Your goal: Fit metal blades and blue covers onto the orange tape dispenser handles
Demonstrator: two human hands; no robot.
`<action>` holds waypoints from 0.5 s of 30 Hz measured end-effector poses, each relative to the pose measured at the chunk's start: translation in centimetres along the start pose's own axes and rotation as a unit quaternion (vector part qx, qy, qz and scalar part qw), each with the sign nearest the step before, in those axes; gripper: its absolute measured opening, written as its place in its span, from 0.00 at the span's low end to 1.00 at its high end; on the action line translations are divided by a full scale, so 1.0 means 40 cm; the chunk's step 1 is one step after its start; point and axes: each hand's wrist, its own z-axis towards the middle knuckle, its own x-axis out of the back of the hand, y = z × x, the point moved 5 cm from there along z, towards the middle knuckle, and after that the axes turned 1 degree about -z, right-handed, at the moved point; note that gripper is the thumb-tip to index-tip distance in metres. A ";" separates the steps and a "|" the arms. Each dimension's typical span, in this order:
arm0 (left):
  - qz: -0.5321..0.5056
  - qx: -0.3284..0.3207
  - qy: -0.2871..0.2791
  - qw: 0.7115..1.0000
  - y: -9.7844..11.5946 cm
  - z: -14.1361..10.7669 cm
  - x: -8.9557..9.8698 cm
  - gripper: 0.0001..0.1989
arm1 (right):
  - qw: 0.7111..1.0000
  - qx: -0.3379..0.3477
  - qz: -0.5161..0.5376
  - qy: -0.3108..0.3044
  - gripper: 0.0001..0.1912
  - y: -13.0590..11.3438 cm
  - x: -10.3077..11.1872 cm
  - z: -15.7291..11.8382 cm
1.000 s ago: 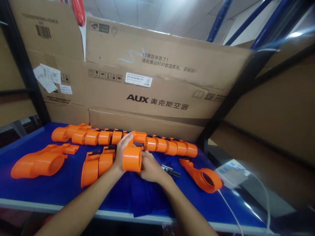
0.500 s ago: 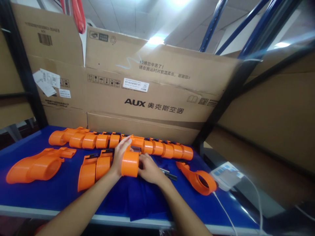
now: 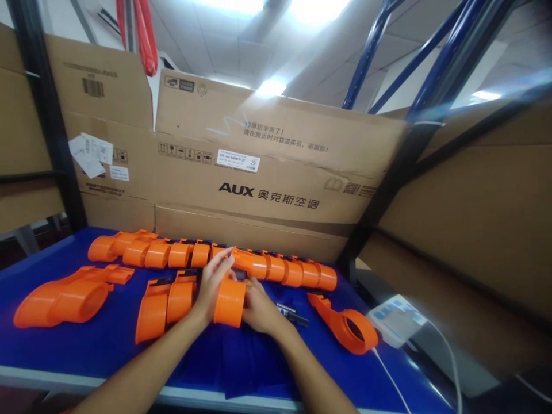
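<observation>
An orange plastic part with a wide ring and a flat arm point(image 3: 229, 303) is up in front of me, over the middle of the blue table. My left hand point(image 3: 210, 284) is closed around its left side, thumb and fingers up along the arm. My right hand point(image 3: 261, 309) presses in at the ring's right edge with bent fingers. Their tips are hidden behind the part, so what they pinch does not show. Two like orange parts with dark pieces on top point(image 3: 180, 296) stand just left of my left forearm. Dark blue sheets point(image 3: 239, 365) lie beneath my hands.
A long row of orange parts point(image 3: 293, 272) runs along the back, before a cardboard wall point(image 3: 276, 224). More orange parts lie left point(image 3: 64, 299) and right point(image 3: 356, 330). Pen-like items point(image 3: 293, 315) are beside my right hand. A white box with a cable point(image 3: 397, 319) sits right.
The whole view has tilted slightly up, so everything sits a little lower. Both hands stay on the orange part, with only a small shift of the fingers.
</observation>
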 end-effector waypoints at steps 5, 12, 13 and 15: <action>0.007 0.000 0.002 1.000 -0.001 0.000 0.002 0.35 | 0.991 -0.067 0.114 0.031 0.02 0.026 0.012 -0.007; 0.014 -0.006 0.006 1.000 -0.006 0.002 0.004 0.34 | 0.961 -0.099 0.223 0.133 0.10 0.070 0.047 -0.017; 0.014 -0.007 0.007 1.000 -0.006 0.002 0.004 0.34 | 0.956 -0.106 0.228 0.153 0.12 0.076 0.053 -0.018; 0.015 -0.009 0.009 1.000 -0.006 0.001 0.004 0.34 | 0.948 -0.113 0.239 0.179 0.14 0.085 0.064 -0.020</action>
